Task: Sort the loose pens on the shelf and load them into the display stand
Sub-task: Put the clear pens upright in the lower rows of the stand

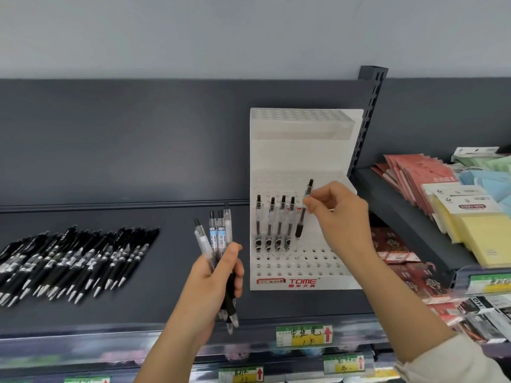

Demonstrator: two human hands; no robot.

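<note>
A white perforated display stand marked TOME stands on the dark shelf. Several clear pens stand upright in its holes in a row. My right hand pinches one clear pen with a black grip, its tip just above a hole to the right of that row. My left hand grips a bundle of several clear pens, held upright left of the stand. A pile of loose black pens lies on the shelf at far left.
To the right, a neighbouring shelf carries red packets, yellow sticky notes and blue and green pads. A slotted upright post rises behind the stand. Price labels line the shelf's front edge.
</note>
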